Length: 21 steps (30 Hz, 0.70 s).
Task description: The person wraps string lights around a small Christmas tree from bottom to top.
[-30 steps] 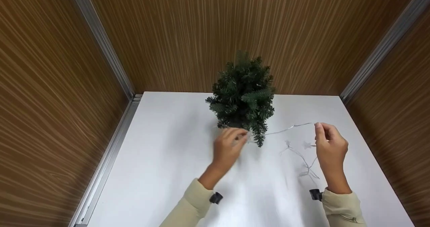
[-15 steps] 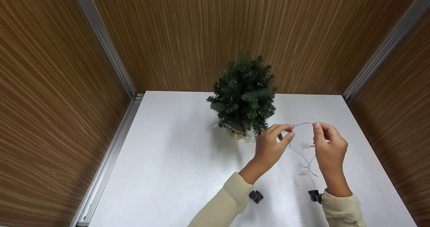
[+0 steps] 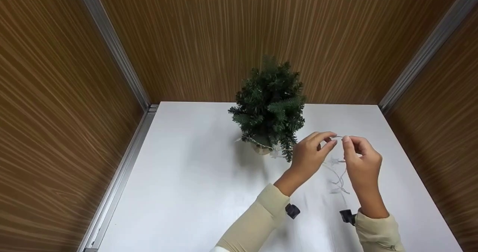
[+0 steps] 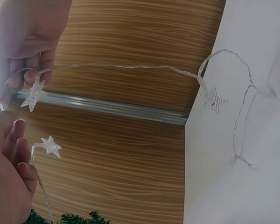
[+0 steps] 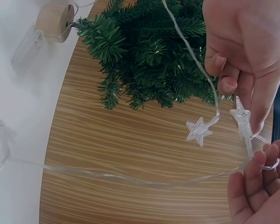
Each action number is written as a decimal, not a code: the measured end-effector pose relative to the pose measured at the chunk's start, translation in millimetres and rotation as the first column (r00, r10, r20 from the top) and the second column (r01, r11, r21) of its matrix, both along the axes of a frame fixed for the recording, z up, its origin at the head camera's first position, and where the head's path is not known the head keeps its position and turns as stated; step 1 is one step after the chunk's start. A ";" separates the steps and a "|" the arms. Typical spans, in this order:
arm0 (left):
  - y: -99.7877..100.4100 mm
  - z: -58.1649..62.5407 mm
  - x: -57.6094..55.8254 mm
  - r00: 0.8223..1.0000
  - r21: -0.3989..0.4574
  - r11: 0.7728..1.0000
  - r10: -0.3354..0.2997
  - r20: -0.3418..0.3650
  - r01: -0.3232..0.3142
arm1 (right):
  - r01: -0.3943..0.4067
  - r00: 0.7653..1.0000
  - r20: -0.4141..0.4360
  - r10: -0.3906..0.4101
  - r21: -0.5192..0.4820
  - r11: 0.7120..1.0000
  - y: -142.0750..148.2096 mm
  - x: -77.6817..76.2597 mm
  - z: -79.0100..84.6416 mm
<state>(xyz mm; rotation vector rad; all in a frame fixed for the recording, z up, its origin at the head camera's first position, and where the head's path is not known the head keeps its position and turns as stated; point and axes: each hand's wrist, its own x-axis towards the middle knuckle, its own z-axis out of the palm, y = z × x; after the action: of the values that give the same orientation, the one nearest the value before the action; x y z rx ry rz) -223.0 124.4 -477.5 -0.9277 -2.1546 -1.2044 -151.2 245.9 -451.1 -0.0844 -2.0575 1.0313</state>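
Note:
A clear wire of string lights with star-shaped bulbs stretches from the small Christmas tree point(image 3: 270, 106) to both hands. My left hand point(image 3: 310, 151) pinches the wire between thumb and forefinger, right of the tree. Close beside it, my right hand point(image 3: 363, 166) pinches the same wire, with a short span between the fingertips. One star point(image 5: 199, 131) hangs on the tree side of the left hand; another star point(image 5: 242, 121) stands at the right hand's fingers. The wire's slack drops from the right hand to the table, where a further star point(image 4: 213, 100) shows.
The tree's round wooden base point(image 5: 56, 23) stands on the white table point(image 3: 179, 177). A star point(image 3: 276, 151) on wire hangs at the lower branches. Wood-grain panels point(image 3: 224, 39) with metal corner rails point(image 3: 115, 46) enclose the table at back and sides.
My left hand has moved right from the tree's front, along the wire, up to the right hand. The right hand has shifted slightly left. The wire span between them has shortened.

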 end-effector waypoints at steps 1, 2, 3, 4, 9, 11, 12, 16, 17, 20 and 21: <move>0.0 0.5 -0.6 1.000 0.009 1.000 -0.006 0.003 0.006 | -0.003 1.000 0.009 0.003 0.002 1.000 -0.4 0.7 1.1; -0.1 1.1 -1.1 1.000 0.016 1.000 -0.010 0.005 0.010 | -0.008 1.000 0.017 0.008 0.003 1.000 -0.7 1.3 1.9; -0.2 1.8 -1.8 1.000 0.020 1.000 -0.011 0.005 0.011 | -0.012 1.000 0.026 0.012 0.005 1.000 -0.7 2.1 2.5; -0.5 2.3 -2.3 1.000 0.021 1.000 -0.011 0.003 0.011 | -0.018 0.999 0.033 0.018 0.008 1.000 -0.8 3.0 2.7; -2.3 5.5 -4.4 1.000 0.012 1.000 0.005 -0.007 -0.005 | -0.073 0.994 0.087 0.069 0.047 0.996 1.6 9.8 2.8; -3.3 6.6 -4.5 1.000 0.014 1.000 0.006 0.001 -0.006 | -0.094 0.989 0.121 0.086 0.065 0.993 3.2 13.4 2.2; -3.8 7.2 -4.3 1.000 0.014 1.000 0.006 0.006 -0.006 | -0.101 0.987 0.136 0.090 0.074 0.992 4.1 15.2 1.7; -4.8 8.7 -3.1 1.000 0.013 1.000 0.009 0.017 -0.009 | -0.116 0.979 0.183 0.095 0.105 0.988 7.6 21.7 -1.4; -4.9 9.1 -2.7 1.000 0.014 1.000 0.009 0.017 -0.009 | -0.118 0.978 0.186 0.096 0.113 0.987 8.6 23.1 -2.5; -4.8 10.4 -2.2 1.000 0.021 1.000 0.014 0.023 -0.014 | -0.127 0.979 0.178 0.099 0.149 0.981 11.4 26.9 -6.2; -4.7 11.2 -2.0 1.000 0.023 1.000 0.016 0.027 -0.017 | -0.128 0.979 0.176 0.100 0.159 0.979 12.5 28.4 -7.3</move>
<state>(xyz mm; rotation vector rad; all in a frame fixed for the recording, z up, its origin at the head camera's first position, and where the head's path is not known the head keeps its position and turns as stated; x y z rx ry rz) -225.1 119.7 -466.3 -0.8871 -2.1602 -1.2380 -122.8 258.4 -458.4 0.0370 -2.3179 0.9398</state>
